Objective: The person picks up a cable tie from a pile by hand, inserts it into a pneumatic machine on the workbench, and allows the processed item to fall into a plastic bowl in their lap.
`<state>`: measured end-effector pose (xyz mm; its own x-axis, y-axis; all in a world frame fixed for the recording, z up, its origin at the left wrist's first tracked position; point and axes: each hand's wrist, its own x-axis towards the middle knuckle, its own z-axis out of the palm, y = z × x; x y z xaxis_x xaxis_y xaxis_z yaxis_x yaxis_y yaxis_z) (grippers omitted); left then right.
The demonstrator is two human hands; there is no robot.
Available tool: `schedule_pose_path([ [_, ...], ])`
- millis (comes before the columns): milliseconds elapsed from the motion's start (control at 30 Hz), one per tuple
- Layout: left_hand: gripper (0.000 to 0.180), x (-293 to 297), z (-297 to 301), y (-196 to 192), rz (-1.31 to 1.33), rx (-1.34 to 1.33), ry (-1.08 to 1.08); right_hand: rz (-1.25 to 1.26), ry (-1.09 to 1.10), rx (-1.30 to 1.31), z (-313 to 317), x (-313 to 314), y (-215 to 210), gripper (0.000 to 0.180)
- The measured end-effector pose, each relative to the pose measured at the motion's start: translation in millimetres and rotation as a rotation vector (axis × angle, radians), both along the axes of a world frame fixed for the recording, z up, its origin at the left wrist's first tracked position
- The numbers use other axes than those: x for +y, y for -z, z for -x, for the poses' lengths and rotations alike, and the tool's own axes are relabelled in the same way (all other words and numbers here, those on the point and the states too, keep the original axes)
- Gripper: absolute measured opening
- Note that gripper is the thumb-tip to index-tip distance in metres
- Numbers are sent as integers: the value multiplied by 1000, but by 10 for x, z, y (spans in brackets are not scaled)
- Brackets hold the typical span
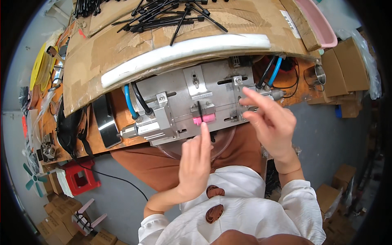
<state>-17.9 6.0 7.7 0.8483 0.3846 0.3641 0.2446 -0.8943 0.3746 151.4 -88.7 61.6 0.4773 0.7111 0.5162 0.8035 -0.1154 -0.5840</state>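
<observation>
Left hand (196, 163) fingers pinch a thin black cable tie (200, 111) upright over a pink plastic block (204, 119) on the brushed-metal fixture (196, 102). Right hand (271, 122) open, empty, fingers loose. Beyond: worn cardboard surface (102, 53), white foam strip (183, 51), loose black ties (163, 16).
</observation>
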Motion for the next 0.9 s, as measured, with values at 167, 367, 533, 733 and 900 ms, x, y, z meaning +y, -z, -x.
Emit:
schedule_pose_path([
  [167,68,-64,-131,105,-31,132,9,-75,24,125,-20,-97,-19,39],
  [367,66,-31,-143,65,66,153,8,-83,72,200,-40,-175,-1,37],
  [533,55,666,-422,-564,-61,-77,64,-173,9,-289,-510,229,-209,21],
  [733,21,1683,-1542,-822,-234,-164,47,298,63,-424,-1226,1489,-447,17],
  [900,17,2143,-1401,-980,-128,6,211,561,-27,-545,-1339,1592,-708,26],
])
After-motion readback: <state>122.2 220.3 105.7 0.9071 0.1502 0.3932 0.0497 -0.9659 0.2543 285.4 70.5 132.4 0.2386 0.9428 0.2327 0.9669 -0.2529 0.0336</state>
